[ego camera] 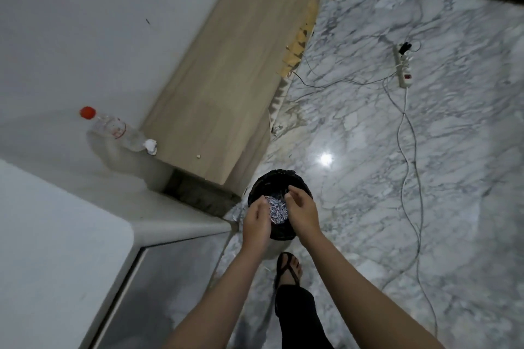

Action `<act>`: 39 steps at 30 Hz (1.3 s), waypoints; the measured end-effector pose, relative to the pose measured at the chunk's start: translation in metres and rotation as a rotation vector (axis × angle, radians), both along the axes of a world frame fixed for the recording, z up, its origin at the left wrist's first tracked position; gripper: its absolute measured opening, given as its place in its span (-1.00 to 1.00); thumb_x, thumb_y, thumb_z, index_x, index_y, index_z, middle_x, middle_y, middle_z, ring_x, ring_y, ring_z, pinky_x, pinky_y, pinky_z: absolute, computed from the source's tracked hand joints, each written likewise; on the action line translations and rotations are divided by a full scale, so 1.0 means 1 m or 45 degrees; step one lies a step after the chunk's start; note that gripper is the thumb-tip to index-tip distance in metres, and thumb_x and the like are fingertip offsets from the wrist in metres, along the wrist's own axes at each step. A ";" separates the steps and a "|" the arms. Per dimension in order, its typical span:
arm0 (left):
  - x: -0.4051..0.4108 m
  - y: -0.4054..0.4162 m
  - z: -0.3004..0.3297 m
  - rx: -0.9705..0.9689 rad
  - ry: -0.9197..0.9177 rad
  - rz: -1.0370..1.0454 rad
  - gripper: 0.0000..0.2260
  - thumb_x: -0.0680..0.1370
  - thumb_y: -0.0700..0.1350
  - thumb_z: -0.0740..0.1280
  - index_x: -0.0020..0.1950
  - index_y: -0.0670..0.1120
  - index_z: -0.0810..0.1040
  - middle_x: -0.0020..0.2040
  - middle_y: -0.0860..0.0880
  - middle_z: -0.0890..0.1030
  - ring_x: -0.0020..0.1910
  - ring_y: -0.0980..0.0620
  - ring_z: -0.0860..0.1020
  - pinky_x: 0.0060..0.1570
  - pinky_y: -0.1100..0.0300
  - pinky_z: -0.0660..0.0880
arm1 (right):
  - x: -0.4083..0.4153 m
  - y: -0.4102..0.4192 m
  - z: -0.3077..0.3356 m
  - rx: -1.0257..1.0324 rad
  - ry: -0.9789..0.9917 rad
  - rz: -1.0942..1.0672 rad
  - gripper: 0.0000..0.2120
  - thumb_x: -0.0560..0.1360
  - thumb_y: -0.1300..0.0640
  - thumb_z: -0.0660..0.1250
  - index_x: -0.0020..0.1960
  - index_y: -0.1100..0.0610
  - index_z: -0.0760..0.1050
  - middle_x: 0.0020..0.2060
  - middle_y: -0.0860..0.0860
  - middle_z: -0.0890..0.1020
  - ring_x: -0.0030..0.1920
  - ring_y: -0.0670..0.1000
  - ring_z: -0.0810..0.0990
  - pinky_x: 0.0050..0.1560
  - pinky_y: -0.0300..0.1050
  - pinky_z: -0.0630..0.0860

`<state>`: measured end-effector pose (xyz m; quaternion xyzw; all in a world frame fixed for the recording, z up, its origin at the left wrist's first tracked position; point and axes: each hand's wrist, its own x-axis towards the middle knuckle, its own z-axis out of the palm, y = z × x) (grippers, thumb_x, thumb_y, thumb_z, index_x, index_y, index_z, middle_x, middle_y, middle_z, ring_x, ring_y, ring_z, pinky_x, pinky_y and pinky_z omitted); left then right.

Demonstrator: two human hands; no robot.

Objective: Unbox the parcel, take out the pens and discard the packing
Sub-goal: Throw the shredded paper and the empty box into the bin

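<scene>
A round bin with a black liner (272, 181) stands on the marble floor near the corner of a white counter. A heap of shredded white and blue paper packing (276, 208) lies between my hands above the bin's mouth. My left hand (256, 221) cups the packing from the left, its fingers curled against it. My right hand (302, 208) is at the right side of the heap, fingers bent and spread. No pens and no parcel box are in view.
A white counter (85, 221) lies at left, carrying a clear bottle with a red cap (113, 129) and a crumpled white scrap (150, 146). A wooden panel (226, 79) runs behind. A power strip (405, 68) and cables trail across the floor at right. My sandalled foot (287, 268) stands below the bin.
</scene>
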<state>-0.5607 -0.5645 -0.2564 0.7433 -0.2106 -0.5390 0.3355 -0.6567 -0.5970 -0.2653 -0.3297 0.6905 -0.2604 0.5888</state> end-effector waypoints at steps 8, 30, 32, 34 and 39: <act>0.055 0.129 0.116 -0.507 -0.211 0.095 -0.79 0.61 -0.04 0.22 0.23 0.05 0.47 0.16 0.11 0.53 0.13 0.26 0.50 0.00 0.49 0.43 | 0.068 0.101 0.116 -0.489 -0.109 0.038 -0.71 0.58 0.16 0.23 0.29 0.14 0.47 0.16 -0.01 0.57 0.13 -0.15 0.51 0.01 -0.46 0.44; 0.291 0.552 0.156 0.024 -1.273 1.092 -0.50 0.48 0.10 0.13 0.36 -0.09 0.42 0.44 -0.09 0.35 0.46 -0.08 0.22 0.40 -0.28 -0.04 | 0.314 0.414 0.154 -1.275 0.103 1.603 -0.62 0.55 0.22 0.25 0.36 0.19 0.43 0.40 0.08 0.42 0.47 0.04 0.26 0.49 -0.02 0.11; 0.293 0.554 0.151 0.171 -1.333 1.017 -0.49 0.48 0.08 0.11 0.36 -0.12 0.41 0.44 -0.13 0.35 0.46 -0.13 0.23 0.38 -0.30 -0.01 | 0.324 0.416 0.152 -1.308 0.089 1.648 -0.63 0.57 0.24 0.21 0.37 0.20 0.42 0.40 0.09 0.41 0.46 0.04 0.28 0.49 0.00 0.18; 0.293 0.551 0.147 0.337 -1.439 0.883 -0.48 0.48 0.11 0.06 0.33 -0.14 0.44 0.41 -0.19 0.37 0.42 -0.20 0.28 0.33 -0.34 0.10 | 0.338 0.415 0.153 -1.328 0.059 1.705 -0.62 0.57 0.26 0.19 0.38 0.21 0.39 0.41 0.11 0.40 0.46 0.05 0.28 0.46 0.04 0.26; 0.297 0.547 0.144 0.464 -1.543 0.860 -0.55 0.46 0.10 0.17 0.26 -0.10 0.47 0.36 -0.19 0.43 0.35 -0.23 0.36 0.26 -0.30 0.27 | 0.378 0.412 0.160 -1.358 0.018 1.833 -0.58 0.56 0.37 0.12 0.40 0.22 0.36 0.43 0.14 0.35 0.47 0.08 0.26 0.44 -0.14 0.19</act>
